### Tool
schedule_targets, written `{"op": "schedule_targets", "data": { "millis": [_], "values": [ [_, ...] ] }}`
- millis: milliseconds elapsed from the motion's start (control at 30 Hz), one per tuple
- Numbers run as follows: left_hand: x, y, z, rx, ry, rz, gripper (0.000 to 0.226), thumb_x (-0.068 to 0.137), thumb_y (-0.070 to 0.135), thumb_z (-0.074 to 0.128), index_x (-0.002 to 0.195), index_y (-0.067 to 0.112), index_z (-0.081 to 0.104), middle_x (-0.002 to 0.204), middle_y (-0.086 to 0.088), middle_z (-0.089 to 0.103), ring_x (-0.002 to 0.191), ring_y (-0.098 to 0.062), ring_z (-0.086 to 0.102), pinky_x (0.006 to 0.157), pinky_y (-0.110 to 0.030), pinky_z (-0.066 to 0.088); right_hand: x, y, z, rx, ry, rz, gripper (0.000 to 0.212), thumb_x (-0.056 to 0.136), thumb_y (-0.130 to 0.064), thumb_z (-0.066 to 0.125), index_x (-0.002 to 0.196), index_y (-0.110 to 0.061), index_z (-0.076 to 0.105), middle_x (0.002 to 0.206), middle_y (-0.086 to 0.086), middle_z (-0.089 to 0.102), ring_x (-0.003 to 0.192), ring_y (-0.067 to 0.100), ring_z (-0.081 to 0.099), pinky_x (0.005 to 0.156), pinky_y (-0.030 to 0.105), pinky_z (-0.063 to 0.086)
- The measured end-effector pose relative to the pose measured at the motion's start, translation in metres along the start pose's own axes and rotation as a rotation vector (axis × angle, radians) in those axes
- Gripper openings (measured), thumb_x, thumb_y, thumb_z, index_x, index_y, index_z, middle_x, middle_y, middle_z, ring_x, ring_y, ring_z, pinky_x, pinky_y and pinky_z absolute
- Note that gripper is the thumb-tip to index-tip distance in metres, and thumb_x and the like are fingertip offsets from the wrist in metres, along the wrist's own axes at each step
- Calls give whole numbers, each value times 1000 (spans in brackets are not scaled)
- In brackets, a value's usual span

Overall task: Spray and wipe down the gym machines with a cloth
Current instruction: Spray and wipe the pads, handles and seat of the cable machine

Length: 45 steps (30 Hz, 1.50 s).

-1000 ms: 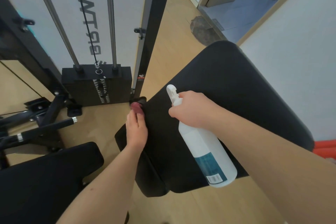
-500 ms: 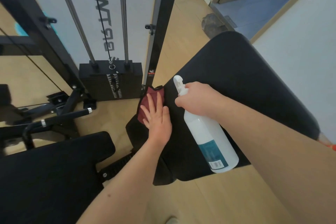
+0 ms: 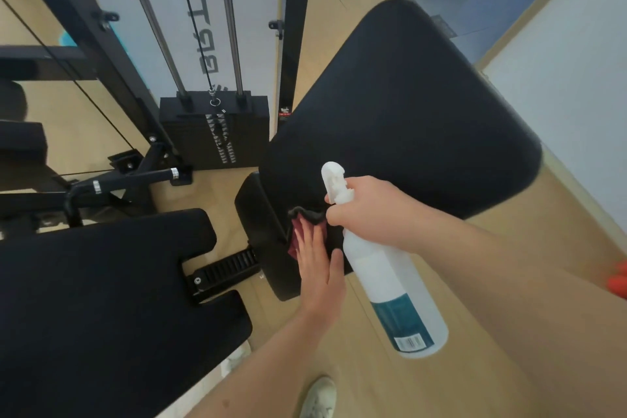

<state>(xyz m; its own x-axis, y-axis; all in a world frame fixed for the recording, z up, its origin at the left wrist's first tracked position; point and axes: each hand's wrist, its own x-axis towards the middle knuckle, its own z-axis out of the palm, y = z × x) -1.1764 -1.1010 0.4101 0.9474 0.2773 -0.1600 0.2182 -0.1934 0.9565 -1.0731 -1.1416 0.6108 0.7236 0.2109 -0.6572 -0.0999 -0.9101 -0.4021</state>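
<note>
The dark red cloth (image 3: 294, 223) is pressed flat on the near end of the black pad (image 3: 407, 105) by the left hand (image 3: 317, 258), fingers straight and slightly apart — probably to cover more surface. The spray bottle (image 3: 390, 278) is clamped at its neck by the right hand (image 3: 369, 210), fingers curled — held ready alongside.

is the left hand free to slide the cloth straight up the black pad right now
Probably not straight up. The left hand presses the cloth flat on the black pad at its lower end, but the right hand gripping the spray bottle sits just beyond it. Past that, the pad is bare.
</note>
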Motion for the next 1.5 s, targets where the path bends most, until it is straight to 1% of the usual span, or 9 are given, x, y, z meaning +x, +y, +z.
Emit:
{"op": "schedule_targets", "data": {
  "millis": [233, 367, 500, 700, 800, 1000, 1267, 1400, 1500],
  "values": [
    [-18, -8, -6, 20, -80, 35, 64, 112, 32, 25, 148, 67, -14, 162, 26, -32, 151, -5, -29, 127, -53, -7, -37, 40, 14, 47, 43, 21, 27, 80, -33, 61, 105, -28, 68, 92, 2, 74, 76, 19, 66, 69, 35, 53],
    [59, -12, -9, 254, 28, -99, 60, 105, 25, 10, 165, 23, 6, 172, -5, -10, 158, -31, -10, 126, -60, 1, -56, 62, 23, 107, 76, -7, 24, 83, -28, 61, 105, -34, 66, 87, -1, 71, 72, 19, 64, 68, 38, 55],
    [24, -3, 0, 95, 27, -172, 56, 111, 27, 24, 164, 36, 9, 171, 14, -12, 156, -12, -14, 123, -34, -12, -75, 85, 37, 91, 88, -34, 23, 88, -25, 61, 108, -38, 62, 84, -7, 64, 75, 14, 65, 69, 32, 55],
    [-56, -6, -10, -97, -3, -360, 56, 98, -2, 41, 135, 39, 48, 143, 2, 53, 126, -19, 55, 111, -36, 45, -78, 116, 71, -37, 16, -12, 16, 90, -28, 59, 99, -15, 60, 83, 0, 59, 69, 15, 52, 60, 29, 40],
    [-52, -5, -29, -128, 89, -423, 56, 90, -8, 39, 106, 40, 62, 119, 7, 66, 112, -16, 62, 105, -43, 51, -77, 120, 85, -106, -21, 9, 22, 92, -29, 59, 98, -9, 61, 88, 7, 63, 73, 19, 54, 62, 31, 39],
    [-54, -13, -56, -344, 192, -458, 38, 98, -4, 53, 116, 29, 64, 112, -1, 72, 102, -20, 73, 88, -48, 62, -76, 118, 94, -111, -12, 42, 22, 98, -35, 56, 115, -22, 53, 96, 0, 59, 74, 11, 54, 70, 28, 50],
    [-47, 18, -21, -122, 119, -156, 45, 101, 18, 62, 138, 41, 51, 131, 17, 59, 127, -9, 56, 101, -29, 51, -77, 93, 71, -60, 132, -37, 18, 94, -34, 62, 83, -28, 48, 78, -6, 55, 68, 11, 55, 56, 21, 43],
    [-29, 14, 17, 558, -104, -46, 97, 99, 52, 53, 162, 27, -17, 165, 6, -33, 153, -22, -29, 123, -47, -12, -74, 79, 50, -30, 212, -68, 24, 92, -31, 63, 77, -34, 45, 75, -10, 54, 65, 5, 52, 51, 19, 33],
    [-23, -9, 27, 652, -80, -79, 91, 99, 62, 29, 156, 24, -31, 160, 1, -41, 148, -23, -37, 124, -55, -13, -66, 76, 42, 9, 226, -54, 7, 88, -32, 63, 93, -30, 61, 80, -8, 61, 69, 9, 57, 54, 23, 38]
  ]
}}
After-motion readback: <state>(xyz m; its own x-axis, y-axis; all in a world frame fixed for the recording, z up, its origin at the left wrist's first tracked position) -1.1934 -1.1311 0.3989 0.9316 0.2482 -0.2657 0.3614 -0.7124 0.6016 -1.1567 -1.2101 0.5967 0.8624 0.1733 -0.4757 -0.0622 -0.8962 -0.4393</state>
